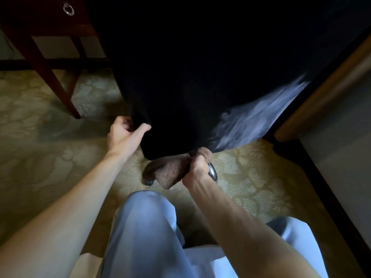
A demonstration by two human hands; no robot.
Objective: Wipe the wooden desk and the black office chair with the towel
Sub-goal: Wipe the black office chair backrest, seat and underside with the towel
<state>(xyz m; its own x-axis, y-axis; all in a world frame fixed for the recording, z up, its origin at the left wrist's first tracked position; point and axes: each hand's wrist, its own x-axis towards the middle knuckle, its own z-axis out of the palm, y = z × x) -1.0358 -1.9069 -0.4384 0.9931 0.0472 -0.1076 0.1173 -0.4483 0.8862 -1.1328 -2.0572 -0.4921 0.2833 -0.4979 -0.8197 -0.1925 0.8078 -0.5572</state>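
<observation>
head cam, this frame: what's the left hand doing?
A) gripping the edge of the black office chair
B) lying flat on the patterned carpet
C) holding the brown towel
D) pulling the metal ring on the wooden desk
A: the left hand has its thumb and fingers curled round the edge of the black office chair, while the right hand holds the brown terry towel at the chair's lower edge.

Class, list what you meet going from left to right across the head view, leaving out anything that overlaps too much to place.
Desk leg → left hand, gripping the black chair → brown towel → right hand, gripping the towel → light wooden rail.
</observation>
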